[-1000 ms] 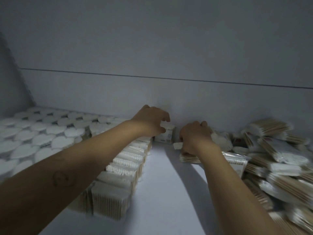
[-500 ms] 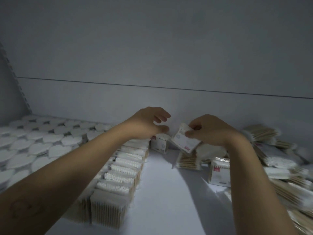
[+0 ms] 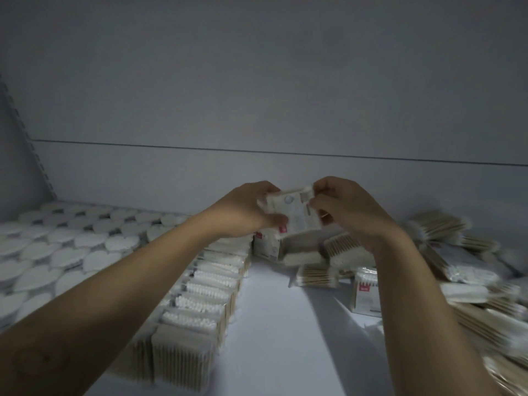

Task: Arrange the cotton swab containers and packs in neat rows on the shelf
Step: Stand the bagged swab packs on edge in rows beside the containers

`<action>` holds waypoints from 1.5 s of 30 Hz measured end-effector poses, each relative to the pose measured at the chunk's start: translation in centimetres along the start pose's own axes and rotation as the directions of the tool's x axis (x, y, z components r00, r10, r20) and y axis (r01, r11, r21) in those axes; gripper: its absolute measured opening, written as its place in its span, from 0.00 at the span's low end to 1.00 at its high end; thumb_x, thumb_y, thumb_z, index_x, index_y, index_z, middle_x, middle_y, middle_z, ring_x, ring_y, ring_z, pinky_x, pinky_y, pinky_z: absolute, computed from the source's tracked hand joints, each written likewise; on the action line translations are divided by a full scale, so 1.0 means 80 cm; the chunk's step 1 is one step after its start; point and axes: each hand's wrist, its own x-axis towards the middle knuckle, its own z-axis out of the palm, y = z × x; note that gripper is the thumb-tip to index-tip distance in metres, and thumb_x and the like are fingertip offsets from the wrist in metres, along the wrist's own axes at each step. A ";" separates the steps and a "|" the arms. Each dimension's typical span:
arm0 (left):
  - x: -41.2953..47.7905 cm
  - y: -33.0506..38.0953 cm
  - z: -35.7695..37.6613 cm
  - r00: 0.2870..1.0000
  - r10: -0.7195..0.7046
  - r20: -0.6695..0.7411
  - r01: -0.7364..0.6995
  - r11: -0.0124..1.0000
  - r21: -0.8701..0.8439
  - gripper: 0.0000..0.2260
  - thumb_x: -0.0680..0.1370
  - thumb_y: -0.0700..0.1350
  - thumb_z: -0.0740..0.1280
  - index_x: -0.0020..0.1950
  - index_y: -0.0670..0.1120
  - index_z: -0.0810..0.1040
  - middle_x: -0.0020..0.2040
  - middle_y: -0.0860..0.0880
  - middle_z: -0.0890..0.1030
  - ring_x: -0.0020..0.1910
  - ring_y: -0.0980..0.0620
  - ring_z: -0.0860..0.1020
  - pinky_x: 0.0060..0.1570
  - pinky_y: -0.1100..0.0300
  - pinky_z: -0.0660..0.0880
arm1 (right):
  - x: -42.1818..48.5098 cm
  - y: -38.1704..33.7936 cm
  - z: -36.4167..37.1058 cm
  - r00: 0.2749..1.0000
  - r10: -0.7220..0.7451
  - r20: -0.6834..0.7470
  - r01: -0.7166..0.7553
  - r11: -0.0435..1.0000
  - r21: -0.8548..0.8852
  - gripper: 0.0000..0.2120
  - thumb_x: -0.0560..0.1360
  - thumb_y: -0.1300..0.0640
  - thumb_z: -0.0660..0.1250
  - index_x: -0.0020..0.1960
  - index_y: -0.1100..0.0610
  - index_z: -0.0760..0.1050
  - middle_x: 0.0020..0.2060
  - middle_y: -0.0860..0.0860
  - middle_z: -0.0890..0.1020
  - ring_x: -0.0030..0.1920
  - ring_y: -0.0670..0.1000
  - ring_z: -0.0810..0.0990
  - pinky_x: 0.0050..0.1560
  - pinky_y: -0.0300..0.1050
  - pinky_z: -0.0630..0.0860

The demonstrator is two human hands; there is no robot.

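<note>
You hold one cotton swab pack between both hands, lifted clear of the shelf and in front of the back panel. Your left hand grasps its left edge, fingers curled over the top and thumb pressed in from below near the red label. Your right hand pinches the upper right corner, knuckles up and wrist bent. Both forearms reach forward and converge on the pack, which is tilted with its printed face toward you.

Directly beneath the grip, another labelled pack stands on the shelf. Below your left wrist and along that forearm, a row of upright packs runs back toward you. Further out on that side sit heart-lidded containers in close rows. Under and beyond your right wrist, a loose pile of packs lies jumbled at mixed angles.
</note>
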 end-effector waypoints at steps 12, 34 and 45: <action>0.014 -0.023 -0.010 0.993 0.021 -0.118 -0.017 0.999 0.036 0.06 0.75 0.47 0.72 0.50 0.50 0.79 0.48 0.54 0.81 0.48 0.55 0.79 0.47 0.66 0.75 | 0.006 0.011 0.006 0.993 0.109 0.052 -0.083 0.928 -0.364 0.08 0.70 0.56 0.73 0.47 0.55 0.79 0.46 0.50 0.81 0.46 0.50 0.79 0.42 0.41 0.74; 0.065 -0.050 0.067 0.981 0.025 0.193 -0.166 0.623 0.764 0.17 0.74 0.48 0.66 0.61 0.48 0.71 0.60 0.48 0.75 0.60 0.46 0.74 0.56 0.51 0.65 | 0.015 0.072 0.084 0.984 0.121 0.134 0.095 0.283 -0.954 0.15 0.76 0.58 0.60 0.63 0.54 0.72 0.62 0.54 0.76 0.63 0.57 0.71 0.66 0.53 0.59; 0.063 -0.053 0.072 0.984 0.106 0.146 -0.180 0.620 0.764 0.07 0.75 0.52 0.66 0.46 0.50 0.71 0.54 0.46 0.78 0.53 0.43 0.77 0.44 0.57 0.65 | 0.018 0.075 0.061 0.970 0.168 0.173 0.091 0.407 -0.909 0.20 0.72 0.57 0.67 0.63 0.48 0.75 0.60 0.52 0.78 0.63 0.57 0.74 0.63 0.51 0.65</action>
